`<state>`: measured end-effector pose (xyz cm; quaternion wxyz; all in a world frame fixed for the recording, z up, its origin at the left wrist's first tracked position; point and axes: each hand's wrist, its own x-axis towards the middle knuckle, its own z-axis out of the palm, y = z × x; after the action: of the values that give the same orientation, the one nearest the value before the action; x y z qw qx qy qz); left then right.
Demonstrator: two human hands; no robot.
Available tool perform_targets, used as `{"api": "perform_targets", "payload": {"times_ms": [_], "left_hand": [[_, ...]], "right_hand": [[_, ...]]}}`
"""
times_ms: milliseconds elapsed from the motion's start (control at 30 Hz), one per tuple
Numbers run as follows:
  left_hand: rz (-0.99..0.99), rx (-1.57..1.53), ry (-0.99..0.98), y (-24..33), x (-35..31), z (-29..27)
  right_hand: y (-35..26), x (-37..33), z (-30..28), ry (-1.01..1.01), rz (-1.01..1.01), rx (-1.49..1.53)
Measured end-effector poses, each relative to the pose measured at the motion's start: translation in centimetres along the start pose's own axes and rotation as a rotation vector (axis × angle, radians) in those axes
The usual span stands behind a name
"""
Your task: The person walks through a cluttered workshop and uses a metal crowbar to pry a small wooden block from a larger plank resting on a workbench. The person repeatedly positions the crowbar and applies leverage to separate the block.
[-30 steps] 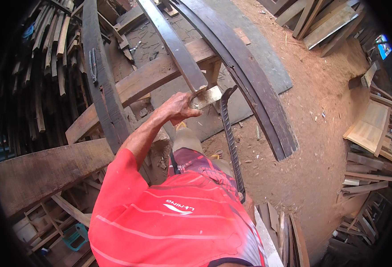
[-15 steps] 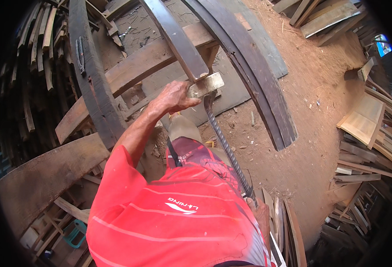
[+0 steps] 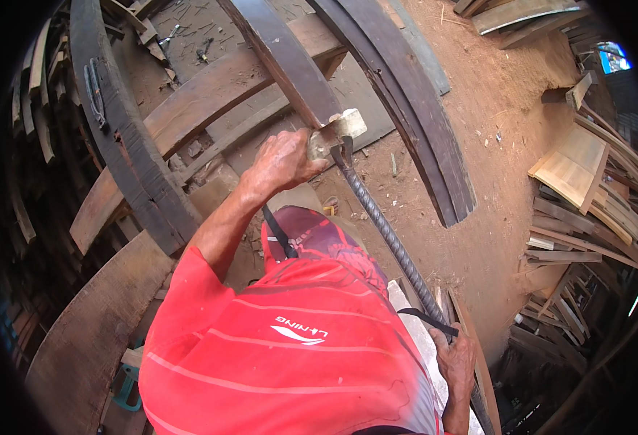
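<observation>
My left hand (image 3: 281, 161) is closed round one end of a short pale wood block (image 3: 356, 125) at the near end of a dark, smooth beam (image 3: 286, 61). A long ribbed steel pry bar (image 3: 391, 235) slants from the lower right up to the block. Its forked tip sits against the block's near side; how firmly it bites is hard to tell. Lower down, my right hand (image 3: 455, 359) grips the bar's shaft, next to a black strap (image 3: 429, 319) that crosses it.
A second dark grooved beam (image 3: 413, 123) lies to the right. Brown crossbeams (image 3: 203, 98) support the beams. On the left, a dark plank (image 3: 119, 145) carries thin metal rods (image 3: 94, 94). Stacked boards (image 3: 576, 170) line the right side, and a green plastic stool (image 3: 125, 388) stands lower left.
My right hand has moved outward to the right with the bar and shows more fully. The bar's tip has risen from beneath the block to its near side. My left hand keeps its grip.
</observation>
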<state>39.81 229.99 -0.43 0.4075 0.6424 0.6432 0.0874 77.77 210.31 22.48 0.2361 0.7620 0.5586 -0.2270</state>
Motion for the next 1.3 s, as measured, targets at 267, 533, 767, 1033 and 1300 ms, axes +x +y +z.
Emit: {"api": "perform_targets", "payload": {"times_ms": [267,533,767,1033,1300], "left_hand": [[0.0,-0.035,-0.081,-0.8,0.5,-0.3],[0.024,-0.031,-0.034,-1.3,0.5,0.5],[0.018,-0.066,-0.086,-1.4,0.5,0.4],[-0.034,-0.069,-0.122,-0.7,0.4,-0.6],[-0.264,-0.365,0.715,-3.4,3.6,-4.2]], "right_hand": [[-3.1,-1.0,-2.9,0.079,0.011,0.027],[-2.3,-0.7,-1.5,0.147,-0.015,0.08],[1.1,2.6,4.6,0.088,0.061,0.238],[3.2,7.5,14.8,-0.151,-0.126,0.426],[4.2,9.0,16.0,-0.05,-0.244,0.46]]}}
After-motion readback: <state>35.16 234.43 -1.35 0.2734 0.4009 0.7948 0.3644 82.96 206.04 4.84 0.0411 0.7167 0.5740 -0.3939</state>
